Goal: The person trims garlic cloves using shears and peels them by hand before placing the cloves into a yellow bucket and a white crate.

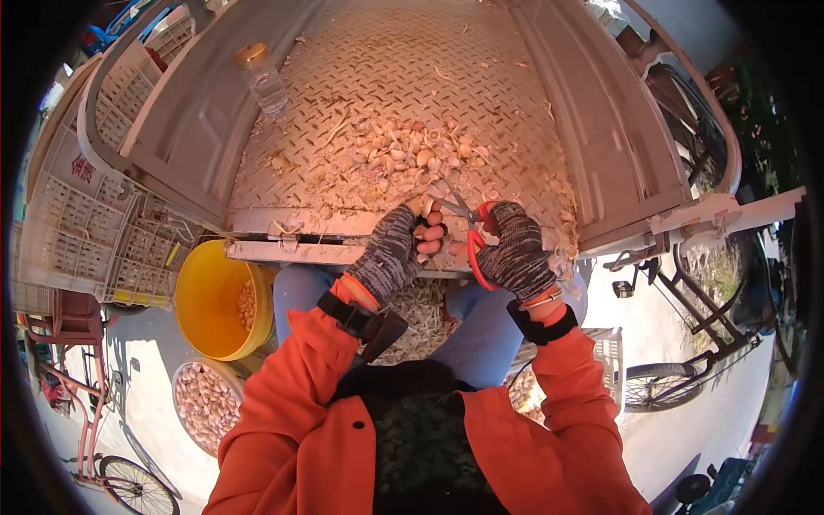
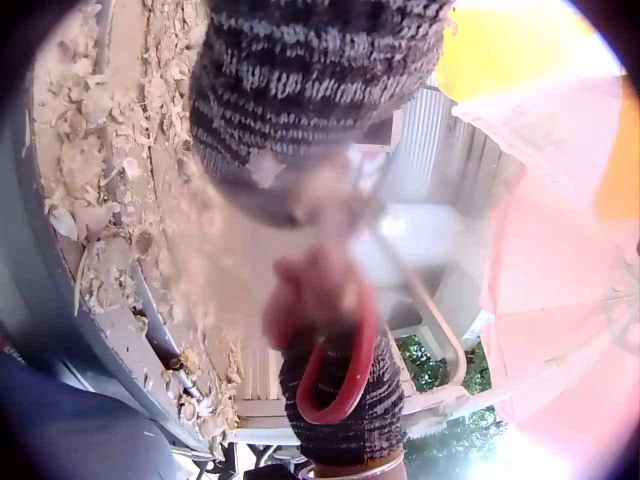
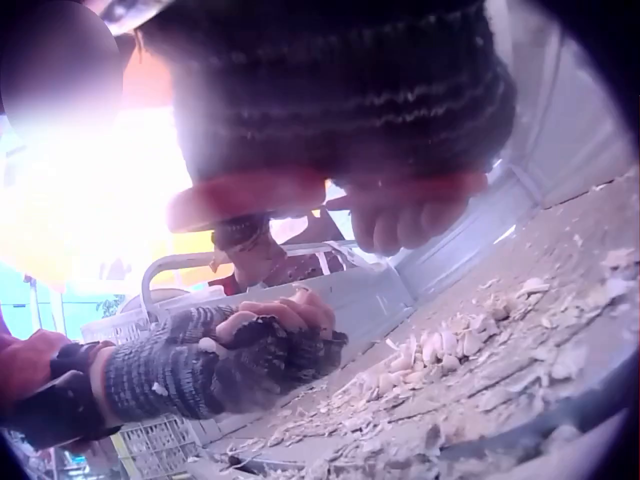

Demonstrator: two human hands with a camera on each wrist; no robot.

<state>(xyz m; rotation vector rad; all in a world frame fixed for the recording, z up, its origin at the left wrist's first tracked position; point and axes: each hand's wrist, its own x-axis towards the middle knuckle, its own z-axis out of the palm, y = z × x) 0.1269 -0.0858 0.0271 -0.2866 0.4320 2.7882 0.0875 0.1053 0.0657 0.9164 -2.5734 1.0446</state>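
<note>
Both hands wear striped grey knit gloves with bare fingertips, and they meet over the near edge of a metal cargo bed [image 1: 386, 51]. My right hand [image 1: 517, 253] grips a pair of scissors by the red handles [image 1: 477, 257], its blades [image 1: 457, 204] pointing up and left toward the left fingertips. Fingers curled, my left hand [image 1: 386, 253] pinches a small pale garlic bulb [image 1: 427, 204] beside the blades; it is mostly hidden by the fingers. Just beyond lies a pile of garlic bulbs [image 1: 421, 150]. In the right wrist view, the left hand [image 3: 240, 360] appears below the scissors.
Dry peelings [image 2: 100, 200] litter the bed's edge. A lidded jar [image 1: 268, 90] stands at the bed's left wall. Down on the left are a yellow bucket [image 1: 202, 296] and a tub of bulbs [image 1: 206, 403]. Stacked crates [image 1: 77, 232] stand left; a bicycle [image 1: 665, 386] is at right.
</note>
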